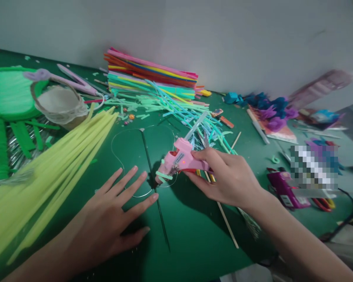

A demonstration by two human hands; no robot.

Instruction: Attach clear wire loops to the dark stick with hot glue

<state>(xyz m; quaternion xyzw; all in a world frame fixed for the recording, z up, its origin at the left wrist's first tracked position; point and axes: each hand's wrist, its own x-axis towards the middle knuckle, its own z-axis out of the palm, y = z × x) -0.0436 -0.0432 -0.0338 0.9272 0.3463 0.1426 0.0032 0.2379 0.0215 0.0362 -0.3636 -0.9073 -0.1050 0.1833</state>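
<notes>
Hands work over a green table (194,235). The right hand (226,178) wraps its fingers around the grip of a pink glue gun (179,158), nozzle pointing left and down towards a thin wire loop (117,156) lying flat near the middle of the table. A short mint-green piece sits at the nozzle. The left hand (111,219) lies palm down with fingers spread wide, fingertips touching the near edge of the loop and holding nothing. A dark thin rod (155,196) crosses the loop from far to near. Pale yellow pipe cleaners (47,172) fan out on the left; a stack of coloured pipe cleaners (153,78) lies far against the wall. A small basket (60,105) stands far left.
</notes>
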